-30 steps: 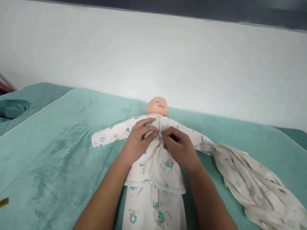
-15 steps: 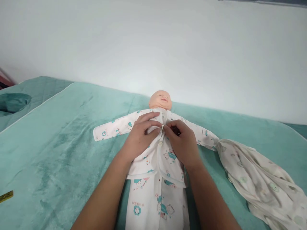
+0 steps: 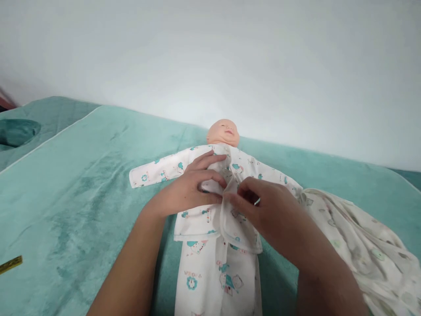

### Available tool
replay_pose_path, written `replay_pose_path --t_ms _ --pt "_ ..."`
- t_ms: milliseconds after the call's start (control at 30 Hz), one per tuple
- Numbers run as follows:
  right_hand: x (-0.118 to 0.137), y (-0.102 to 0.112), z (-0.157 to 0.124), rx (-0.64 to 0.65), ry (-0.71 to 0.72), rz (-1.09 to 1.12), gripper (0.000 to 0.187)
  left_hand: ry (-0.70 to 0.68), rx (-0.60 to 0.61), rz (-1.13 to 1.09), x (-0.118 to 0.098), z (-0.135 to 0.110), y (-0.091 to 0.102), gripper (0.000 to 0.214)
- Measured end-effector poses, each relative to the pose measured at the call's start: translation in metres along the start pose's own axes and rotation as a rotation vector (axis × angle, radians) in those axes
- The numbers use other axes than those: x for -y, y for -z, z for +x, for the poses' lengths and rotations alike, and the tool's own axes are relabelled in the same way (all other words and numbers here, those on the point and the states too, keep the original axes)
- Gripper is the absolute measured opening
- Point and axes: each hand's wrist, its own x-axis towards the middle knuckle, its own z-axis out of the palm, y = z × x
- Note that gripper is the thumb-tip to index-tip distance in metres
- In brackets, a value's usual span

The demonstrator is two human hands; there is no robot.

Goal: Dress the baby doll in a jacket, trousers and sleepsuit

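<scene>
The printed jacket [image 3: 205, 221] lies on the doll [image 3: 223, 133] with its front edges meeting between the two hands, so good handling here would mean working right at that edge and lifting only the layer needed, without tugging the chest cloth askew. The right hand [image 3: 272, 206] has thumb and fingers pinched on the front flap, while the left hand [image 3: 186, 191] has thumb and forefinger narrowly spaced against the same edge, and whether they clasp it I cannot tell; its outer fingers, spread over the chest, could usefully steady the doll against the soft green blanket [image 3: 82, 197].
</scene>
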Motion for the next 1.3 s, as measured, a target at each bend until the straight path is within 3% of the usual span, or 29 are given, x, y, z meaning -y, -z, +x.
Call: replay_pose_path --t_ms 100,233,467,633,933,1100,1300 --pt "0.008 -0.008 -0.007 0.085 0.013 -0.065 0.033 -0.009 -0.004 0.040 0.000 0.001 -0.002 0.016" --pt "0.007 -0.015 -0.007 0.069 0.043 -0.129 0.025 -0.036 -0.001 0.058 0.002 0.001 -0.002 0.014" --pt "-0.012 -0.005 0.004 0.206 0.184 0.032 0.019 -0.045 -0.018 0.054 0.003 0.001 -0.002 0.006" --pt "-0.021 -0.008 0.010 0.192 0.125 0.183 0.015 -0.045 -0.058 0.020 0.004 0.002 -0.004 0.008" --pt "-0.020 -0.014 0.012 0.138 -0.015 0.226 0.014 -0.013 -0.065 0.042 0.002 0.004 -0.006 0.015" --pt "-0.025 -0.018 0.018 0.068 -0.136 0.446 0.013 -0.027 -0.021 0.056 0.003 0.003 -0.004 0.013" --pt "-0.035 -0.018 0.023 0.132 -0.125 0.627 0.014 -0.028 -0.026 0.037 0.005 0.003 -0.005 0.013"
